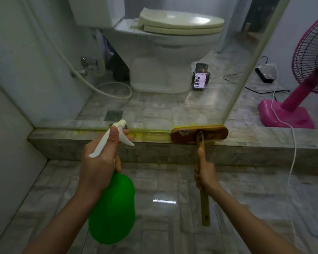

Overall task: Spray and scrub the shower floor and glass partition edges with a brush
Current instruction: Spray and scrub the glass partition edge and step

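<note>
My left hand [99, 162] grips the neck of a green spray bottle [112, 208], fingers on its white trigger head [117, 132], whose nozzle points at the bottom edge of the glass partition [237, 85]. My right hand [206, 171] holds the wooden handle of a scrub brush [199, 133]. The brush head lies on the grey stone kerb [62, 136], its yellow bristles against the base of the glass. Yellowish liquid streaks the kerb along the glass between nozzle and brush. The shower floor [173, 226] is glossy grey tile below my arms.
Behind the glass stand a white toilet [163, 52], a hose [116, 88], a floor drain [114, 115] and a phone on a stand [200, 77]. At the right are a pink fan [292, 110], a black power strip [264, 74] and a white cable [294, 153] over the kerb.
</note>
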